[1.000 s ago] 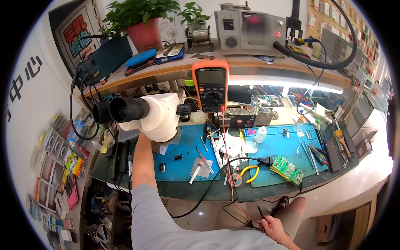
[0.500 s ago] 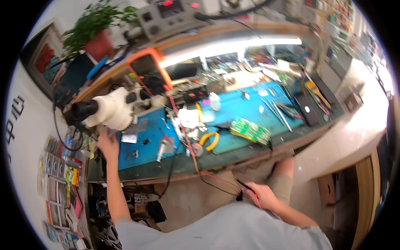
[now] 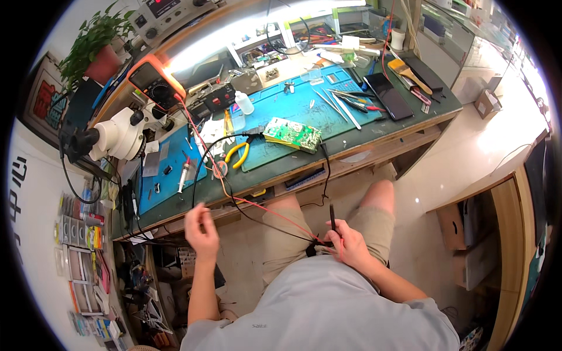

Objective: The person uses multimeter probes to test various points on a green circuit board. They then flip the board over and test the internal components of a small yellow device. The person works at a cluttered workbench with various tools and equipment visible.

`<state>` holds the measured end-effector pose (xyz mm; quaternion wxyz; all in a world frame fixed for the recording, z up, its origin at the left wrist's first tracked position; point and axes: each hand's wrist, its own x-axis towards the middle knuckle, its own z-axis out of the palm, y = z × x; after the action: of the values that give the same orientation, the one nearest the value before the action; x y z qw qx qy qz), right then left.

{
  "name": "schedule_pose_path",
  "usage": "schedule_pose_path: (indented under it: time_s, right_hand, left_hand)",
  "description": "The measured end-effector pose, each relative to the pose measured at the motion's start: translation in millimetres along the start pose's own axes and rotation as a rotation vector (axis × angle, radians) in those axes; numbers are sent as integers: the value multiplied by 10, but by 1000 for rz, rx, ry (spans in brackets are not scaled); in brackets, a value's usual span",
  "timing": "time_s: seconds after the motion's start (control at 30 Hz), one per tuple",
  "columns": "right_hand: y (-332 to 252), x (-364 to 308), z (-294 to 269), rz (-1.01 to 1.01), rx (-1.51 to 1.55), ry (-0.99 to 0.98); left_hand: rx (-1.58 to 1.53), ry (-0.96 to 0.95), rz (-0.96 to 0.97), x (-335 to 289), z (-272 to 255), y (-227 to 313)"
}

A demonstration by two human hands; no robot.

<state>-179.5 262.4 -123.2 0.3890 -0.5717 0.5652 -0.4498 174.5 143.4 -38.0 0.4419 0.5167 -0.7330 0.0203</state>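
Note:
My right hand [image 3: 351,243] is closed over my lap around multimeter probes. A black probe [image 3: 332,216] points up from the fingers, and the red lead [image 3: 275,212] runs into the same grip. In front of the bench's near edge hangs my left hand [image 3: 202,231], smeared by motion, beside a black power cord [image 3: 204,158]; whether it touches the cord is unclear. The leads trail back across the bench to an orange multimeter [image 3: 157,82]. A green circuit board [image 3: 293,134] lies on the blue mat [image 3: 272,161], with yellow-handled pliers [image 3: 236,157] to its left.
A white microscope [image 3: 120,134] stands at the bench's left end. Near it lie a syringe [image 3: 184,175] and a roll of solder [image 3: 220,169]. Tweezers [image 3: 339,108], a black phone [image 3: 389,96] and a brush [image 3: 410,75] lie at the right. A plastic bottle [image 3: 244,103] stands behind the board.
My left hand has moved from beneath the microscope, rightward and nearer, off the bench. My right hand still holds the probes, slightly higher in view. The view has shifted.

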Motion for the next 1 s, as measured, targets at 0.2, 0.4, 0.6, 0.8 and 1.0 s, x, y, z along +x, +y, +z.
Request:
schedule_pose_path:
  time_s: [0.2, 0.4, 0.6, 0.8, 1.0]
  right_hand:
    - [15, 331, 352, 225, 244, -42]
    - [1015, 496, 677, 1095, 753, -206]
    - [1519, 301, 722, 695, 16, -191]
    - [1101, 401, 212, 259, -126, 91]
    - [423, 760, -197, -11, -54, 336]
  left_hand:
    - [-58, -712, 309, -619, 521, 794]
    - [-53, -904, 197, -1026, 828, 586]
    - [198, -922, 115, -930, 805, 294]
    - [-173, -1220, -164, 186, 496, 559]
    - [-24, -442, 38, 1371, 570, 534]
